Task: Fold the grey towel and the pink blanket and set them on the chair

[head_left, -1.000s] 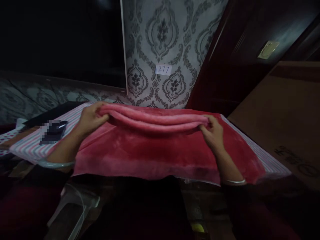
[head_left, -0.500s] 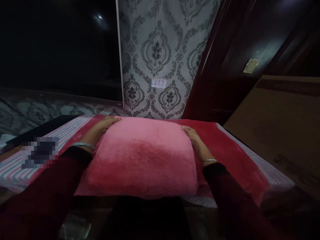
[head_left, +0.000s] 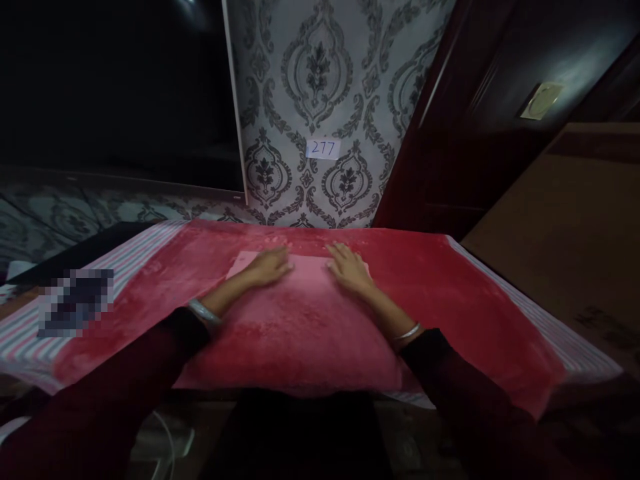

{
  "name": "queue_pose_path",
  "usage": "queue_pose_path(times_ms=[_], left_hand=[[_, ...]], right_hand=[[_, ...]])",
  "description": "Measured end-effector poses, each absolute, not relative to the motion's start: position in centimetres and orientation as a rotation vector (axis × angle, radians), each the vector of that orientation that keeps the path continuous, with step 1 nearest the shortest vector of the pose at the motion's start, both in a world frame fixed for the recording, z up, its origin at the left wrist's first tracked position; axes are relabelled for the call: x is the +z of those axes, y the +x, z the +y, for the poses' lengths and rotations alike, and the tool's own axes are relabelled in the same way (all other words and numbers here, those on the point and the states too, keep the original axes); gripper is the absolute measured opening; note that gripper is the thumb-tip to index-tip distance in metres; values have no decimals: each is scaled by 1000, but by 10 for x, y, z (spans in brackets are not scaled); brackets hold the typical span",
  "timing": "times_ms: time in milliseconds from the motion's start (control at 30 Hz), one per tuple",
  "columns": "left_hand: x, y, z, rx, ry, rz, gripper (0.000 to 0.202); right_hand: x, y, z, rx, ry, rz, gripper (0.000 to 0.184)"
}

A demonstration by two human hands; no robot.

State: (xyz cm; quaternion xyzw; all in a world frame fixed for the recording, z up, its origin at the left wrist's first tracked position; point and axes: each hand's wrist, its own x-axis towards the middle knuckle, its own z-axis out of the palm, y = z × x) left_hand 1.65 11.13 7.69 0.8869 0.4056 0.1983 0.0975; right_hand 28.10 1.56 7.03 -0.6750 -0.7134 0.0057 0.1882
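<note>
A folded pink towel (head_left: 300,320) lies on a red plush cloth (head_left: 450,293) spread over the table. My left hand (head_left: 267,265) rests flat on the towel's far part, fingers stretched out. My right hand (head_left: 347,265) lies flat beside it, a little to the right, fingers spread on the towel. Both hands hold nothing. Each wrist wears a silver bangle, and dark red sleeves cover my forearms.
A striped cloth (head_left: 30,327) shows under the red cloth at both sides. A blurred dark object (head_left: 75,310) sits at the left. Patterned wallpaper with a "277" label (head_left: 323,148) stands behind; a dark door (head_left: 475,113) and a brown board (head_left: 565,227) are at the right.
A second ago both hands gripped the folded towel's ends, lifted. They laid it flat, then slid from its sides to its far middle, palms down.
</note>
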Motion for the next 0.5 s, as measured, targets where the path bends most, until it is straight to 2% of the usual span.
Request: queue_pose_path(times_ms=[100,167,300,500], left_hand=[[50,40,91,294,2823,1056,64],[32,44,84,225,2847,1088,66],[15,41,85,224,2853,1093,68],[17,40,82,241,2829,1104,70]], right_hand=[[54,250,14,42,-1863,-2251,58],[38,242,14,56,-1878,-2283,58],[18,247,17,46,-1868,-2276,58],[17,250,17,59,-1859,-2281,57]])
